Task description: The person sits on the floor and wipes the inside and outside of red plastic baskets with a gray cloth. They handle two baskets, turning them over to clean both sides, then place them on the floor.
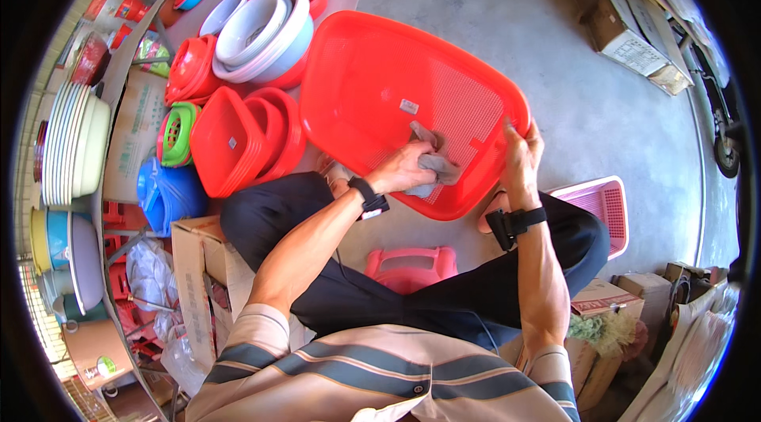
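Note:
A large red plastic basket [368,83] with mesh panels is held tilted in front of me above my knees. A small label bearing print [409,106] is stuck to its inner face. My left hand [404,169] grips a crumpled grey cloth [439,165] against the near inside of the basket. On the right, my right hand [523,151] clasps the rim, thumb over the inner side and the other fingers mostly hidden behind it. Both wrists wear black straps.
Stacked white basins [255,30], red square baskets [229,145] and blue plastic ware [169,193] stand to the left, beside a crowded shelf. A pink basket [600,214] lies by my right knee. A pink stool [410,267] is between my legs. Cardboard boxes [633,35] sit far right.

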Demonstrator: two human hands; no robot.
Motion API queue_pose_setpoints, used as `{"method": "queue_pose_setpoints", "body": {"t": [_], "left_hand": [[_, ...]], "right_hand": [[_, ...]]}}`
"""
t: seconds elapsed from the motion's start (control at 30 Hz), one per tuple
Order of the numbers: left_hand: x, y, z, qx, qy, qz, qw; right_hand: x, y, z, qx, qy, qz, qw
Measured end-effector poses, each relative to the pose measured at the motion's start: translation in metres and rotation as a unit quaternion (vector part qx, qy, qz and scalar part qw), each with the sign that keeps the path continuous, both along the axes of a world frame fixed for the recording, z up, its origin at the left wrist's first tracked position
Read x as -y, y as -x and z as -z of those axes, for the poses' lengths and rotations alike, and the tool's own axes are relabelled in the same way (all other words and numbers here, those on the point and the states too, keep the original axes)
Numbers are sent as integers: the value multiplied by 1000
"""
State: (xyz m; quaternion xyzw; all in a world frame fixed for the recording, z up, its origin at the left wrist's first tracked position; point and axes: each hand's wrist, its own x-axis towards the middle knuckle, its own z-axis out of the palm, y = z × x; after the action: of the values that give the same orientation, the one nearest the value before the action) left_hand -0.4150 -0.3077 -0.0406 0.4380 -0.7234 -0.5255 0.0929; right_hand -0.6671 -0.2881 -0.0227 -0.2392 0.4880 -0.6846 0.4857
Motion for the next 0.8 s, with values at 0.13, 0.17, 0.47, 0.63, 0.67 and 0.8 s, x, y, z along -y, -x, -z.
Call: {"method": "queue_pose_setpoints", "body": {"t": [0.13, 0.17, 0.47, 0.63, 0.67, 0.8], "left_hand": [[3, 19, -60, -182, 111, -85, 973], [4, 24, -77, -133, 226, -103, 960], [36, 89, -102, 151, 593, 113, 783], [71, 56, -95, 70, 587, 102, 800], [75, 46, -94, 81, 603, 83, 789], [95, -1, -93, 141, 649, -1, 747]], "right_hand": [[4, 1, 9, 1, 64, -7, 998], [5, 1, 10, -12, 60, -8, 998], [-3, -4, 12, -74, 114, -68, 988], [-7, 8, 1, -117, -9, -145, 982], [-6, 8, -2, -120, -5, -142, 983], [-8, 16, -21, -77, -4, -112, 991]]}}
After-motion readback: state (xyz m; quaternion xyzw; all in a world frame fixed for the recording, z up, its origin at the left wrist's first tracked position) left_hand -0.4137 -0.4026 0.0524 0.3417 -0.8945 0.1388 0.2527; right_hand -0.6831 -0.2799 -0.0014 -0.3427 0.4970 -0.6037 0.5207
